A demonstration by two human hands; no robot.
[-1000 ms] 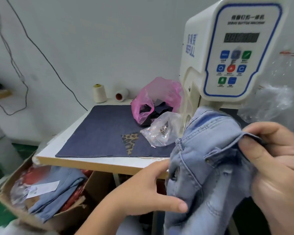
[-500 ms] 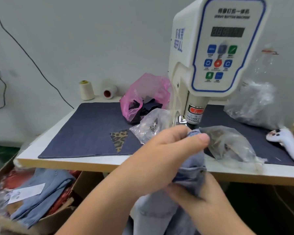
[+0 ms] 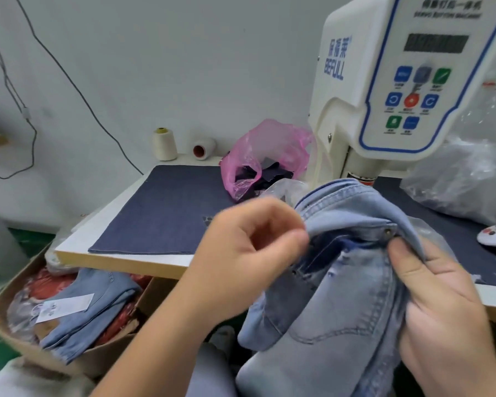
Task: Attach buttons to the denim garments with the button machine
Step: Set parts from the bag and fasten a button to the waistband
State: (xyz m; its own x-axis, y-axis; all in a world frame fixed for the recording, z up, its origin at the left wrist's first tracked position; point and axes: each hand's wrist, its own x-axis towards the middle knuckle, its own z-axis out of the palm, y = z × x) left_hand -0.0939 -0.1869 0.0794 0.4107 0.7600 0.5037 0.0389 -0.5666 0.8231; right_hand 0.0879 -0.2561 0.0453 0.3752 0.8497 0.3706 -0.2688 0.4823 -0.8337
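Denim jeans pinched by blurred left hand, gripped by right hand, hiding machine's base

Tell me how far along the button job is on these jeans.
Done: one metal button already sits on the waistband of the jeans. In hand: both the left hand and the right hand hold the waistband in front of the button machine, not yet under its head. Left: more folded denim waits in the cardboard box beside the table.
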